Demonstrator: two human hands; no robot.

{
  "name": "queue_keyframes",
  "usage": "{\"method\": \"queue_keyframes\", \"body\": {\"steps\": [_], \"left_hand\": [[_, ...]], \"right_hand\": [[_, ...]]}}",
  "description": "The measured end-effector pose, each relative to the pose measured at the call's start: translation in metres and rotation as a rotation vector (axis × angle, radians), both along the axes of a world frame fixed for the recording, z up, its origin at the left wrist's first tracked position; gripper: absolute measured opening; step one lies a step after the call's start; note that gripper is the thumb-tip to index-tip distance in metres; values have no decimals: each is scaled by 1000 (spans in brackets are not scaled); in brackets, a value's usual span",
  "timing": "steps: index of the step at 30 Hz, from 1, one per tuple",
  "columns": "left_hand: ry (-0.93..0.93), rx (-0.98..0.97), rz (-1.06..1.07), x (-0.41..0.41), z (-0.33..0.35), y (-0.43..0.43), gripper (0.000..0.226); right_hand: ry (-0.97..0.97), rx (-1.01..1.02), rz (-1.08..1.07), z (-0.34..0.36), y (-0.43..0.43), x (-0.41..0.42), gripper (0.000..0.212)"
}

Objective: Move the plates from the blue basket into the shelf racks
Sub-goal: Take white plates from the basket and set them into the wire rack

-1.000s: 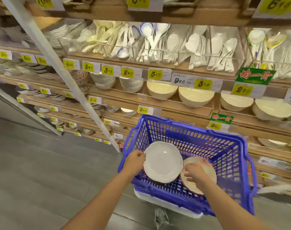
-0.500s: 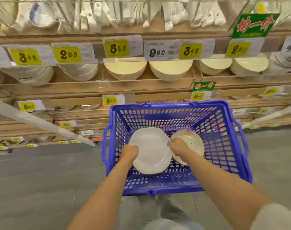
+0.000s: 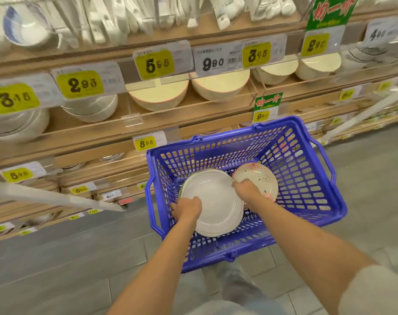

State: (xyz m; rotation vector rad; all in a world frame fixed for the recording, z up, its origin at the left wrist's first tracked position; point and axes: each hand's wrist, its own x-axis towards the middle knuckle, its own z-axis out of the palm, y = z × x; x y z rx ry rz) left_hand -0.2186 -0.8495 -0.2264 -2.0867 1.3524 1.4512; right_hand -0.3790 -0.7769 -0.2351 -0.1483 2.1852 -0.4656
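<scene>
We have barely begun. Our left hand (image 3: 186, 209) grips the stack of round white ceramic plates (image 3: 216, 205) at its 8 o'clock edge. Our right hand (image 3: 248, 189) seemingly grips 2 o'clock. Both the stack and the small floral plate (image 3: 259, 180) sit inside the blue plastic mesh basket (image 3: 302, 173), none yet on the wooden shelf racks (image 3: 170, 123).

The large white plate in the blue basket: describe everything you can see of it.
The large white plate is round, glossy and ceramic-looking, with a shallow well and a thin dark line round its rim. It is tilted inside the blue basket, on top of what looks like a small stack, with more rims showing beneath. The left hand grips its lower-left edge and the right hand holds its right rim. A smaller flowered plate lies just to its right.
</scene>
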Motion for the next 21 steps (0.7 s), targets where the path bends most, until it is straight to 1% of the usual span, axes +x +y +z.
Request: {"method": "queue_keyframes", "body": {"steps": [4, 6, 8, 12, 13, 17, 19, 21], "left_hand": [[96, -123, -48, 6, 25, -7, 58], [181, -196, -62, 7, 42, -16, 50], [258, -253, -89, 8, 61, -25, 42], [390, -349, -135, 7, 94, -42, 14], [440, -366, -146, 5, 102, -44, 10], [655, -346, -158, -12, 134, -38, 9], [739, -319, -159, -22, 149, -27, 12], [785, -290, -162, -31, 163, -14, 19]], "right_hand": [[-9, 24, 33, 22, 11, -1, 55], [-69, -7, 23, 38, 15, 1, 49], [-101, -80, -22, 54, 19, 4, 41], [-156, -277, -178, 93, 32, 10, 26], [-169, -331, -203, 102, 37, 10, 21], [-179, -517, -351, 133, 64, 9, 16], [-146, -560, -430, 147, 78, 4, 15], [-92, -577, -453, 160, 93, -4, 17]]}}
